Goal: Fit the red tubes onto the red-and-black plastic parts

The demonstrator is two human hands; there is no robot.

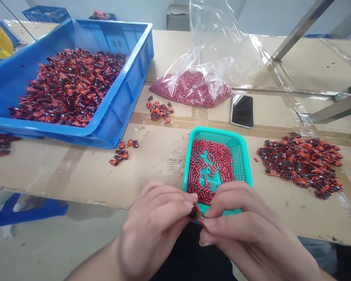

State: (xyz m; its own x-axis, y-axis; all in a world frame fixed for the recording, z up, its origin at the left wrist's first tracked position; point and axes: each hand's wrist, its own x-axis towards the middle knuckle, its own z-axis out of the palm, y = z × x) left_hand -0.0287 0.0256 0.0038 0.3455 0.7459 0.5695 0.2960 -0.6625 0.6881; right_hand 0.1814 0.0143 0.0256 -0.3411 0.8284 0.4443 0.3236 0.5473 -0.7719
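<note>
Between the fingertips of my left hand (160, 214) is a small black part with orange-red wire (193, 212). My right hand (240, 222) pinches the other end of it, where a bit of red shows at the fingertips; the fingers hide most of that end. Both hands meet over the near edge of a green mesh basket (245, 164), which holds many short red tubes (212, 150). To the right lies a heap of black parts with orange wires (301, 164), with one loose red tube (256, 159) beside it.
A large blue crate (134, 70) of similar parts stands at the left. Small clusters of them (159, 110) lie nearby. Behind the basket sit a clear bag (193, 88) of red tubes and a phone (242, 111). Metal bars (298, 31) rise at the right.
</note>
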